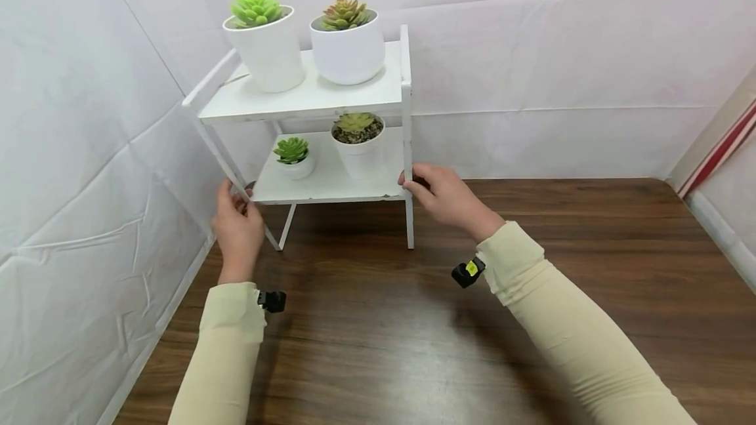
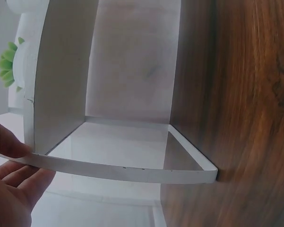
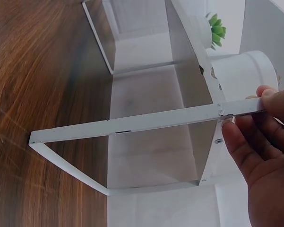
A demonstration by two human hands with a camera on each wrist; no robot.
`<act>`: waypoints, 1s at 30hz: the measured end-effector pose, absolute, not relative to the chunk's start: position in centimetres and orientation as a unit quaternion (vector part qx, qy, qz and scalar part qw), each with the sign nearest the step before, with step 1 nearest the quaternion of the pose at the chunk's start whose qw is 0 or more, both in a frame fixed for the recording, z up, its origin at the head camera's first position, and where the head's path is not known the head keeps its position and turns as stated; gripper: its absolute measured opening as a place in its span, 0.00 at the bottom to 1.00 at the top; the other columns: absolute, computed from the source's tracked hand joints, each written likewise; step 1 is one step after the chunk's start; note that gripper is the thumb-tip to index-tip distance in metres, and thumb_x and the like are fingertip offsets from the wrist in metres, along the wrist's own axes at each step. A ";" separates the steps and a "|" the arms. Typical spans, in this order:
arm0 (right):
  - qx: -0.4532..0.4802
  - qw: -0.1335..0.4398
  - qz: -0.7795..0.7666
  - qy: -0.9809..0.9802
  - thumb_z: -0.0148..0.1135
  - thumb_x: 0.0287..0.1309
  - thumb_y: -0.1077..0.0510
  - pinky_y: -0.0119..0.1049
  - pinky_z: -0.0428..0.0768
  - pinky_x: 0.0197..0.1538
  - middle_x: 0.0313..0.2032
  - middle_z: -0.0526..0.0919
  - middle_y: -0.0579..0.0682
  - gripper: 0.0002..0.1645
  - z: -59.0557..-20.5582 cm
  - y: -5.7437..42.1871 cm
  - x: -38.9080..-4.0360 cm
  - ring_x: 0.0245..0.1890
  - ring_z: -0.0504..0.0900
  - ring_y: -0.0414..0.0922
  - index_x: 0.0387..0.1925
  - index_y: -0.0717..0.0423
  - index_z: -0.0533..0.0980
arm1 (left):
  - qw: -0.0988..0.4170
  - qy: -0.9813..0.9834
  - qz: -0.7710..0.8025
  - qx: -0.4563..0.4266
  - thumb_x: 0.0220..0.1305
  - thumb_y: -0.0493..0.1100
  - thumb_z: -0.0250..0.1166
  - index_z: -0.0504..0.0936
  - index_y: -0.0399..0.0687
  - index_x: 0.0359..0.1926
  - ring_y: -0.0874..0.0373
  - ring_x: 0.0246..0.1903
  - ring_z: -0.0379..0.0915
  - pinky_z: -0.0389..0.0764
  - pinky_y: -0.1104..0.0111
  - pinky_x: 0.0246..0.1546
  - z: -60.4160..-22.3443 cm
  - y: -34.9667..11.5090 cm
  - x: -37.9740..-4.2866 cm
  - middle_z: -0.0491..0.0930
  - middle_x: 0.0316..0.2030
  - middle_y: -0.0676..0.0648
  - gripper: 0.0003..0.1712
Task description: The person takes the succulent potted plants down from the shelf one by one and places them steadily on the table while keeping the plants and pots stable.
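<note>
A white two-tier shelf stand (image 1: 384, 89) stands on the wooden table. My left hand (image 1: 238, 235) grips its front left leg at about the lower board's height; the left wrist view shows the thumb on one side of the bar and fingers on the other. Opposite, my right hand (image 1: 447, 197) pinches the front right leg near the same board. On the top board are a light-green succulent in a tall white pot (image 1: 272, 58) and a reddish-green one in a rounded white pot (image 1: 348, 54). Below sit a small potted succulent (image 1: 297, 168) and a larger one (image 1: 361, 153).
White sheeting (image 1: 567, 71) hangs behind the stand and along its left side. The dark wooden table (image 1: 378, 346) extends in front and to the right. A red-striped edge (image 1: 717, 156) shows at the far right.
</note>
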State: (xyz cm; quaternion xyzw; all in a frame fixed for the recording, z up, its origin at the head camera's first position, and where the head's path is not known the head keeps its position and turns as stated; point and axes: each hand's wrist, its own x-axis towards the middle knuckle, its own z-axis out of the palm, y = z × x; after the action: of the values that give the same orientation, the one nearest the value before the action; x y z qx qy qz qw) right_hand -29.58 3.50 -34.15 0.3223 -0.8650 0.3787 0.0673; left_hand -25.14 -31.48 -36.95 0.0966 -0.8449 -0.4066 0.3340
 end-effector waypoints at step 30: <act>0.277 0.097 0.367 -0.883 0.51 0.71 0.49 0.36 0.67 0.35 0.42 0.84 0.47 0.12 -34.2 3.2 -29.1 0.27 0.68 0.44 0.42 0.49 0.78 | 0.316 -0.854 -0.414 0.008 0.68 0.32 0.56 0.66 0.41 0.65 0.44 0.49 0.81 0.82 0.51 0.43 -37.4 -33.9 -25.4 0.82 0.49 0.35 0.25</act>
State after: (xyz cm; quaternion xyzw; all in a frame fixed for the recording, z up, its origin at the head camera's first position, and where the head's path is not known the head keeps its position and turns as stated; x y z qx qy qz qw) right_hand -29.05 3.18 -34.23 0.2774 -0.8825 0.3672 0.0970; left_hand -25.45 -33.95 -37.44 0.0083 -0.8539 -0.4137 0.3156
